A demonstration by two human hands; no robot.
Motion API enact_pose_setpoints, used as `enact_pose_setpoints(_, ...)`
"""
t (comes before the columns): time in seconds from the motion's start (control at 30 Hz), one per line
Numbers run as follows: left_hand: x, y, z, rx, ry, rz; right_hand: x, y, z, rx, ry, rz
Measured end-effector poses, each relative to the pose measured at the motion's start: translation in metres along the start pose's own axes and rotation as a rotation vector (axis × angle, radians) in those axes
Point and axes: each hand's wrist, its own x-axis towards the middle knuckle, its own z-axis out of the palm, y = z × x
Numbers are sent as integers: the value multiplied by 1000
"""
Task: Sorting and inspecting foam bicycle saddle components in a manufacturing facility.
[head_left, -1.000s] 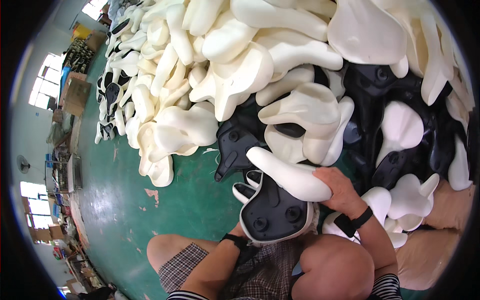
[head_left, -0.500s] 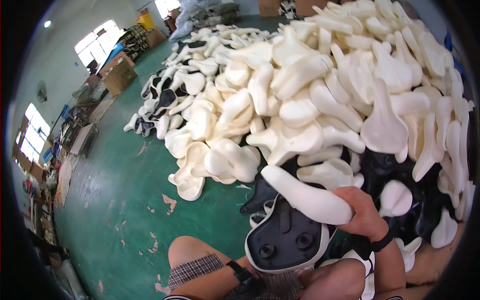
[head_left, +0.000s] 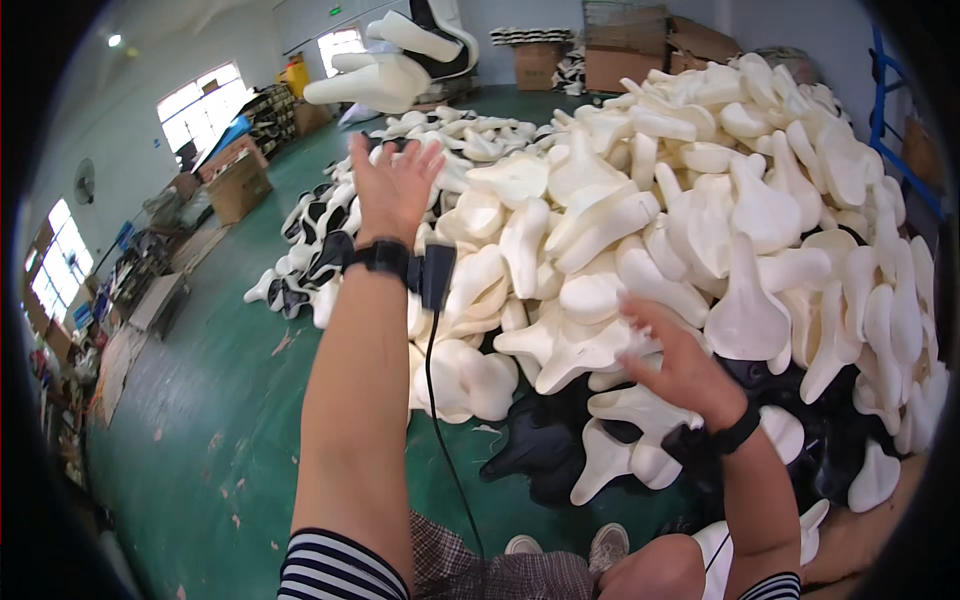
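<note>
My left hand [head_left: 393, 190] reaches forward with its fingers spread and holds nothing. Just beyond its fingertips, a few bicycle saddle pieces hang in mid-air: a white saddle cover [head_left: 375, 84] below, and others above with a black base [head_left: 455, 55] showing. My right hand [head_left: 685, 368] hovers over the near side of the pile, fingers apart and slightly blurred, with no saddle in it. Beneath it lie white saddle covers [head_left: 640, 425] and black saddle bases [head_left: 535, 440]. Both wrists wear black bands; a cable hangs from a small black box [head_left: 437, 277] at the left one.
A large heap of white saddle covers [head_left: 590, 180] rises ahead and to the right. White and black saddles [head_left: 315, 225] lie at its far left edge. Cardboard boxes [head_left: 235, 185] stand along the walls, and a blue metal frame [head_left: 900, 150] at the right. Green floor [head_left: 230, 400] stretches left.
The saddle in my right hand and the black-based one at my lap are gone from there. Saddles now fly ahead, and my left arm has swung up and forward. The view has tilted up.
</note>
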Motion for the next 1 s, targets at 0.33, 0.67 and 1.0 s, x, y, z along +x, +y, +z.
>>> enact_pose_setpoints(0.33, -275, -232, -220, 652, 391, -1119, -308, 241, 59, 224, -194, 1185)
enact_pose_setpoints(0.67, -387, -357, -216, 1048, 183, -1437, -344, 318, 155, 479, 298, 1544)
enact_pose_setpoints(1.0, -432, -382, -176, 866, 17, -1581, -321, 311, 137, 1358, 541, 1332)
